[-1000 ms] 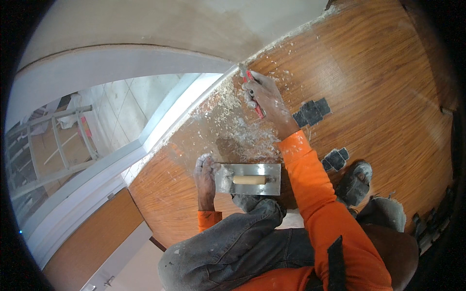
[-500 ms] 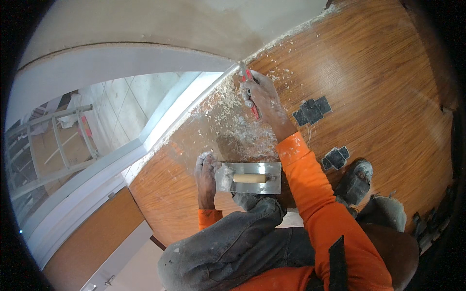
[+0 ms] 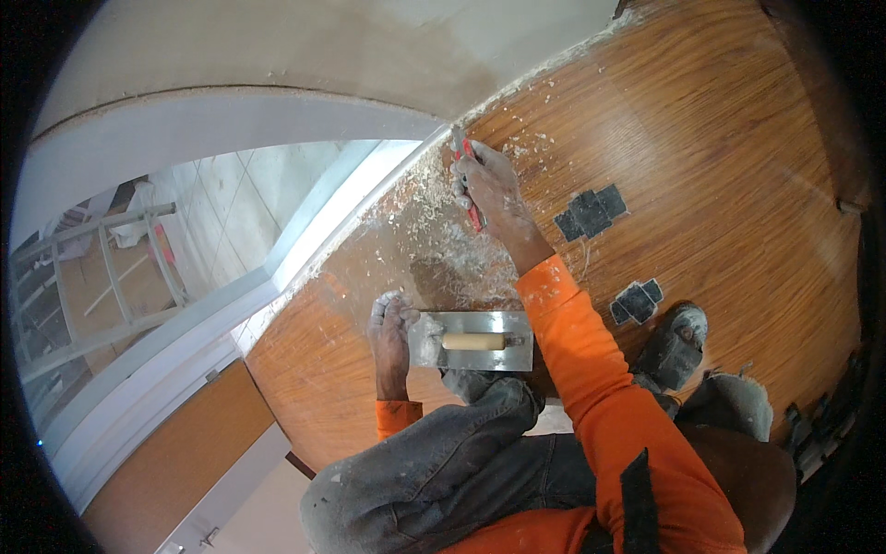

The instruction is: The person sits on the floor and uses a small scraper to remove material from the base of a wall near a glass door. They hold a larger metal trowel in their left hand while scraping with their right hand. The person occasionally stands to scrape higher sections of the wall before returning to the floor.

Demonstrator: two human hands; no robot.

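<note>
My right hand [image 3: 484, 185] is closed round a red utility knife [image 3: 473, 218]. The knife's grey tip points at the foot of the white door frame [image 3: 441, 138], by the wall corner. Farther left, my left hand [image 3: 392, 323] has its fingers closed at the left end of a steel plastering trowel [image 3: 425, 354]. The trowel lies flat side up, its pale wooden handle [image 3: 472, 342] on top, above my shoe and knee. Pale shavings and crumbs [image 3: 420, 198] litter the floor between both hands, along the frame.
Wood-look flooring [image 3: 738, 185] spreads to the right, with dark square patches [image 3: 591, 212] and smaller ones [image 3: 637, 302] on it. My right shoe [image 3: 676, 342] stands beside them. A metal ladder [image 3: 115, 268] shows beyond the door frame, over pale tiles. A plastered wall [image 3: 305, 42] rises at the far side.
My right hand and the knife have drawn back slightly toward me and to the left, so the tip sits a little lower from the corner. The left hand and trowel have barely moved.
</note>
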